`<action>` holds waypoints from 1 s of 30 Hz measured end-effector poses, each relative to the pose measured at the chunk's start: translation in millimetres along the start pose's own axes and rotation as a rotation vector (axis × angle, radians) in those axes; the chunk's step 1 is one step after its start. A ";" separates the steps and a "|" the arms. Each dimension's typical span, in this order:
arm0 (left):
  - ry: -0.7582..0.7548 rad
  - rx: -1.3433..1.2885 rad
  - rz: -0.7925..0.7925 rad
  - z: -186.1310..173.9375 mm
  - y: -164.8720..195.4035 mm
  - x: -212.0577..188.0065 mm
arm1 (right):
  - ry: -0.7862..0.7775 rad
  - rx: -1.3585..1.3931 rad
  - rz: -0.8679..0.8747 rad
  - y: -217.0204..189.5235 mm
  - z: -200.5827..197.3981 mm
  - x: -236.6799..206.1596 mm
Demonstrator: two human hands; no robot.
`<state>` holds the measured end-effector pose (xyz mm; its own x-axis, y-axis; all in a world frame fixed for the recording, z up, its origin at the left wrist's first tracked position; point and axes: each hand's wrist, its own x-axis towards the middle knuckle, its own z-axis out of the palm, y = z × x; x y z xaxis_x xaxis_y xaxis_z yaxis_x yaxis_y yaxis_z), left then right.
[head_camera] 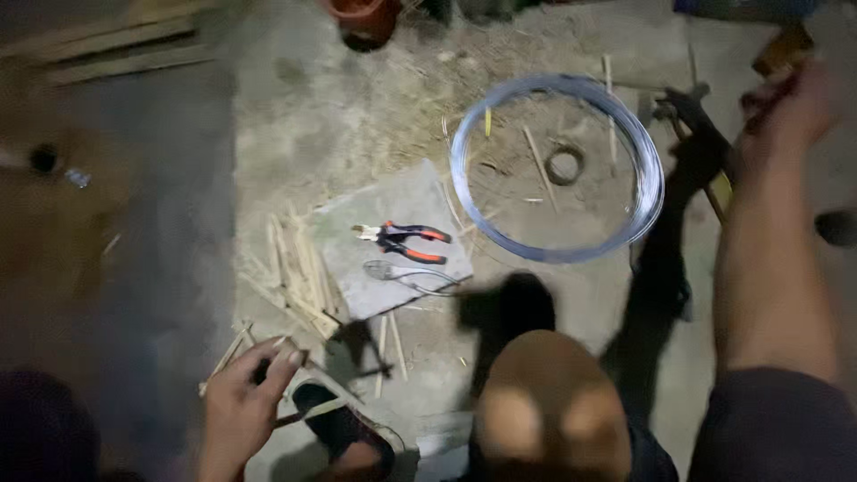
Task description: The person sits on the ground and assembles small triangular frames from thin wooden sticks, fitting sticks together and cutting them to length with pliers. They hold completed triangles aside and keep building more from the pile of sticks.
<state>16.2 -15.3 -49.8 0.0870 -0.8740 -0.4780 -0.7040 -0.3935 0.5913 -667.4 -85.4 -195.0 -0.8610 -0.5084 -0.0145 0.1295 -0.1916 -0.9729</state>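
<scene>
One coil of thin grey wire, wound in a wide flat ring, lies on rough, dusty concrete ground strewn with dry straw; inside the ring sits one much smaller dark wire loop. One flat grey slab, smooth and roughly square, lies left of the coil and bears two tools: one pair of pliers with orange and black handles, and just below it one pair of bare metal shears or tongs, kind unclear. Beside the slab's left edge lies a loose heap of pale split sticks, thin and straight, too many and too overlapped to count; further single sticks lie scattered about. One reddish round pot stands at the top edge. The left hand, low in the view, has its fingers curled and closed around a few thin sticks, which jut out toward the heap. The right hand, raised at the far right and blurred, is closed around a brown wooden handle; how tightly cannot be told. One bare knee and one dark shoe show at the bottom.
</scene>
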 end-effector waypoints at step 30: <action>-0.259 -0.730 0.296 24.2 45.0 -51.3 | -1.709 -0.690 0.068 -136.7 203.3 -388.8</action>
<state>-37.0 18.7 -14.4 -0.2579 -0.9123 -0.3180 -0.0301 -0.3214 0.9465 -250.3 -32.2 -9.4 0.5711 -0.7788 -0.2594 -0.4404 -0.0240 -0.8975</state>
